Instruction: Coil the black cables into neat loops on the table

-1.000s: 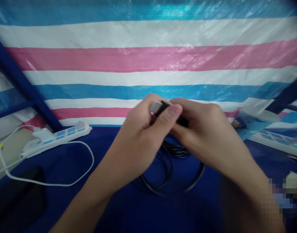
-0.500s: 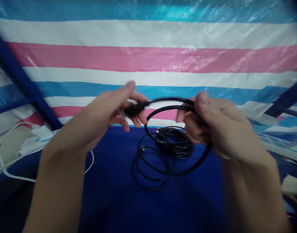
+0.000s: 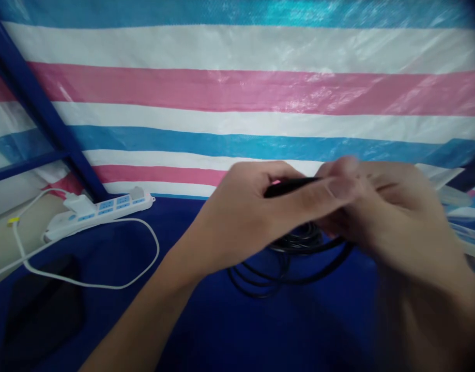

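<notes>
My left hand is closed around a black cable, whose thicker dark part shows between thumb and fingers. My right hand grips the same cable, and the two hands meet, thumbs touching or overlapping. Loops of the cable hang below my right hand. Behind and beneath them lies a coil of black cable on the blue surface, partly covered by my hands. The cable's ends are hidden by my fingers.
A white power strip with a white plug lies at the left. Its white cord loops over the surface. A dark flat object is at lower left. Blue frame bars and a striped sheet stand behind.
My left hand has moved right, bringing the cable's thick end to my right hand. The loop between the hands has closed up. The view has shifted slightly left, showing more of the power strip.
</notes>
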The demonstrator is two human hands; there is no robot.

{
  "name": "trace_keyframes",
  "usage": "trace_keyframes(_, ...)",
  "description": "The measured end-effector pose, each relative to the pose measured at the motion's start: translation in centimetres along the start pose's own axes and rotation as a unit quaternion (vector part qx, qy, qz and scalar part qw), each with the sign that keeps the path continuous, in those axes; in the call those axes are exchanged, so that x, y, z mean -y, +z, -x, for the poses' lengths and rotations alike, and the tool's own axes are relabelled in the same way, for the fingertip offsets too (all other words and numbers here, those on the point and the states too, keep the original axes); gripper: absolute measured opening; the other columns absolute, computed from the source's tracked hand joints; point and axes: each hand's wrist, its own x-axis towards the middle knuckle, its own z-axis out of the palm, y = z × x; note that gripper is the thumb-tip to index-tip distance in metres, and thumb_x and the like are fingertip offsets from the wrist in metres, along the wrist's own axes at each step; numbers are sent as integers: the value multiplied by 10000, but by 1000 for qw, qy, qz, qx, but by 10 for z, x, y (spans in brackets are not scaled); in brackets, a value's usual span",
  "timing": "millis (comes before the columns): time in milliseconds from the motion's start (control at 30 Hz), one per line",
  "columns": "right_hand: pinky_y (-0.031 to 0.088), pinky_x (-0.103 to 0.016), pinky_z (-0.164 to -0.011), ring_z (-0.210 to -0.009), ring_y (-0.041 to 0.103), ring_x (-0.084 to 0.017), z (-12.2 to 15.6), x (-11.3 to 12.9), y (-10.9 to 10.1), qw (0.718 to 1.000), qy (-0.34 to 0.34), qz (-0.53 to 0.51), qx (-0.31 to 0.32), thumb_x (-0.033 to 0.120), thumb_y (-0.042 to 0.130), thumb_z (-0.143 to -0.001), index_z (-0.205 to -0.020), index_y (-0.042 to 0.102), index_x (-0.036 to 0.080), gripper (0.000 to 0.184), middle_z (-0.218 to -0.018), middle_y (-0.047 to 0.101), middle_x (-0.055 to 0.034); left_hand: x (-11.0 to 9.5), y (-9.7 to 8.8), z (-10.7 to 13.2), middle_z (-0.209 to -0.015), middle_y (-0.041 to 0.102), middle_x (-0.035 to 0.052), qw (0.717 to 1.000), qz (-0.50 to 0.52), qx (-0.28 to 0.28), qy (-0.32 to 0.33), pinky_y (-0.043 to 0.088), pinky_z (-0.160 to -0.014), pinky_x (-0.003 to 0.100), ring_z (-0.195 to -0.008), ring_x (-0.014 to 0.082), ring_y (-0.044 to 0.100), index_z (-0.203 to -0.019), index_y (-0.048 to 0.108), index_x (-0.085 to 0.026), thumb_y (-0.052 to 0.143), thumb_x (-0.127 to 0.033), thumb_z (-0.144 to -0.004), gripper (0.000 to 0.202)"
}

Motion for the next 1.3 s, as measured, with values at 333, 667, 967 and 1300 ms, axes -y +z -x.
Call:
trace_keyframes(333,328,-239,-363,-361,332,-55,-6,3,28,971,-27,-171,-163,520,442,-886,-579,405,172,466,-442,328,17,0,-7,-1,-385,150,-85,972,197,-121,33,283,-330,167,-292,24,190,-712,636,-192,519,-310,-847,215)
trace_keyframes(667,268,-150,-390,-443,360,-17,-3,0,1,994,-76,51,54,393,461,-906,-586,471,146,404,-519,421,18,8,2,-1,-464,223,-66,993,97,42,-47,129,-358,144,-398,-10,196,-515,476,-143,606,-407,-787,401)
trace_keyframes(967,482,-209,-665,-664,586,-84,-7,1,35,945,29,-324,40,477,400,-925,-1059,538,244,302,-698,561,13,-7,-19,-11,-406,59,-61,927,307,-213,-34,106,-312,215,-300,29,104,-510,132,-186,480,-429,-872,558)
trace_keyframes(1300,514,-292,-765,-863,623,-149,-1,-10,80,942,-32,-333,35,521,601,-782,-1350,294,266,694,-844,615,-22,11,-32,-21,-439,52,-59,898,354,-245,-87,131,-329,200,-348,31,68,-497,156,-186,278,-416,-947,520)
